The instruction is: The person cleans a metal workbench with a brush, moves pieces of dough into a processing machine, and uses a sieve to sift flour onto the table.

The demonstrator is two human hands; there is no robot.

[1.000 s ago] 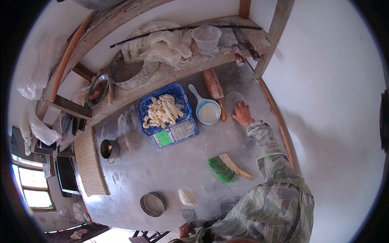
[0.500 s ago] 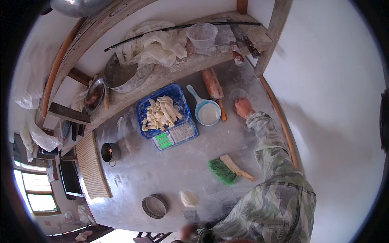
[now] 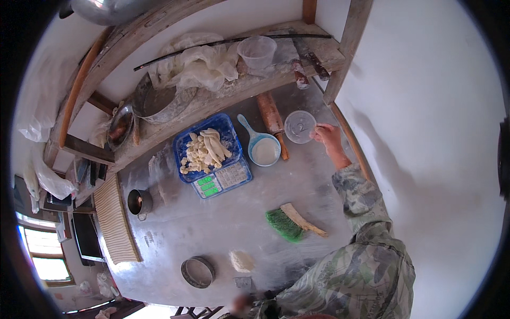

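Observation:
My right hand (image 3: 328,139), its camouflage sleeve reaching in from the lower right, pinches the rim of a clear round plastic lid (image 3: 299,126). The lid is over the far right of the metal table. Just left of it lies a wooden rolling pin (image 3: 271,112), and beside that a light blue dipper (image 3: 265,151) holding something white. What seems to be my left hand (image 3: 241,304) is a blurred patch at the table's near edge; its fingers cannot be made out.
A blue tray (image 3: 180,151) of dough pieces sits on a digital scale (image 3: 226,179). Nearer are a green brush (image 3: 287,226), a flour heap (image 3: 241,261), a round sieve (image 3: 184,272) and a small metal pot (image 3: 147,203). A wooden shelf (image 3: 223,97) spans the back; a wall stands right.
My right hand has shifted slightly right and nearer, and the lid now shows fully, held by its rim. The whole view has shifted slightly.

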